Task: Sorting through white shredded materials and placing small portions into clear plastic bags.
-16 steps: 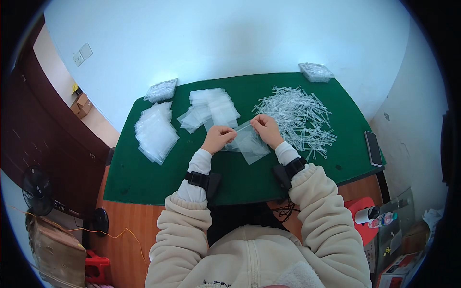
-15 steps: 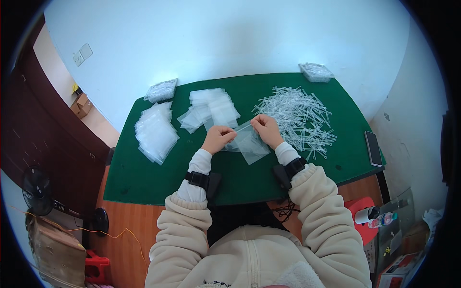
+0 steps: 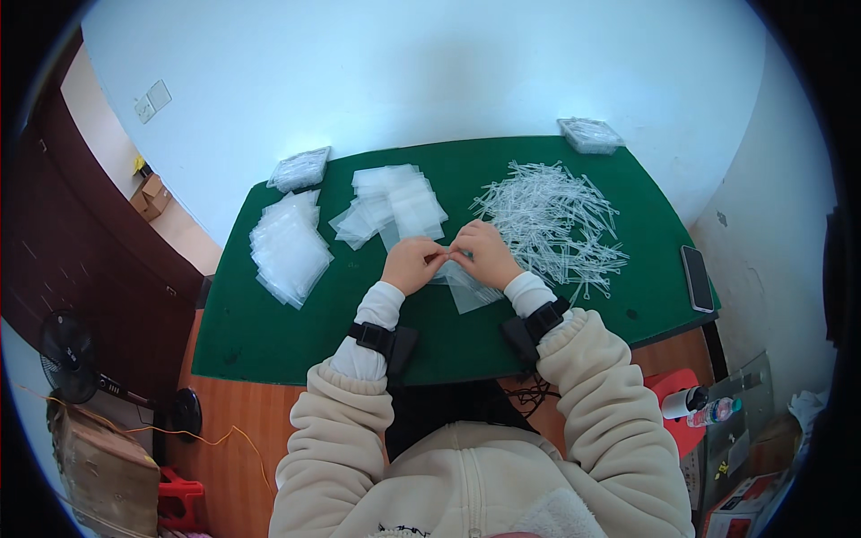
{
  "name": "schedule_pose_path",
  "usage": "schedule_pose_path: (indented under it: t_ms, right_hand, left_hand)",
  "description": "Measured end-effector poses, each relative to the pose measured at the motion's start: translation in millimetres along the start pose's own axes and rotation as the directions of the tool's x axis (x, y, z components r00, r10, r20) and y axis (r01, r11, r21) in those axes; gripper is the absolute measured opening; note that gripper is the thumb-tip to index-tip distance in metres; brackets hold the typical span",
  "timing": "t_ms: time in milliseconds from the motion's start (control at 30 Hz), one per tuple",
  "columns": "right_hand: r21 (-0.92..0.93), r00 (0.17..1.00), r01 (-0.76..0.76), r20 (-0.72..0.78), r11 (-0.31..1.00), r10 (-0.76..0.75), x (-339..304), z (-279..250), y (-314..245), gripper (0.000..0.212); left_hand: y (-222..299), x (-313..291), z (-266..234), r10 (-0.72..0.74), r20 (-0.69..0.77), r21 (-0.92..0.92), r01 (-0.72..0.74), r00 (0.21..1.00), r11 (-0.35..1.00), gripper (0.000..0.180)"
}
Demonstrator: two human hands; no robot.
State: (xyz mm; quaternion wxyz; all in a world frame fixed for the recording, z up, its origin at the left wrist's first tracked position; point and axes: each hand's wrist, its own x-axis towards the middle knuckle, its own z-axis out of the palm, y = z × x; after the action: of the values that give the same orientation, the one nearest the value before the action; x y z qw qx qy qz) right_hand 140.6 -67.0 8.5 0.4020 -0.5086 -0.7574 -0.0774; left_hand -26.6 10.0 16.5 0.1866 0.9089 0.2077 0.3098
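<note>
Pinching a clear plastic bag (image 3: 471,294) near its upper edge in the grip of left hand (image 3: 410,265) and right hand (image 3: 489,257), roughly midway between the worktop (image 3: 269,345) side edges, with possible slipping or creasing from uneven pull.

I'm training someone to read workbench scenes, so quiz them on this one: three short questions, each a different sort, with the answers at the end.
1. True or false: the left hand and the right hand have their fingertips close together at a clear bag.

2. Which lies on the green table, near its right edge?
A) a fan
B) a phone
C) a cardboard box

3. Fill in the blank: seen from the person's side, the loose heap of thin clear sticks lies to the ____ of the spread-out flat bags.

Key: 1. True. 2. B. 3. right.
</note>
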Motion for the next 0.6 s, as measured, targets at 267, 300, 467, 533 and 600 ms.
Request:
schedule_pose_path:
  t_ms: [267,300,467,533,600]
  right_hand:
    - [-0.068,0.991,-0.132,-0.013,0.989,0.132,-1.7,-2.5,6.0,0.006]
    - [-0.068,0.991,-0.133,-0.013,0.989,0.132,-2.0,-3.0,7.8,0.006]
    - [-0.039,0.957,-0.288,-0.053,0.957,0.286,-4.1,-6.3,14.2,0.007]
    - [-0.016,0.942,-0.327,-0.077,0.945,0.325,-4.4,-7.3,15.0,0.007]
    - [0.002,0.939,-0.335,-0.077,0.942,0.334,-4.1,-8.0,14.6,0.007]
  left_hand:
    - [0.2,-0.9,0.3,-0.051,-0.014,-0.039,0.05,0.999,0.998,0.014]
    - [0.1,-1.0,0.1,-0.085,-0.019,-0.064,0.084,0.996,0.994,0.015]
    - [-0.1,-1.8,-1.1,-0.197,-0.002,-0.13,0.195,0.98,0.972,0.019]
    - [-0.2,-1.9,-2.1,-0.203,0.006,-0.133,0.202,0.979,0.97,0.019]
    - [-0.3,-2.2,-3.3,-0.215,0.025,-0.141,0.217,0.976,0.966,0.02]
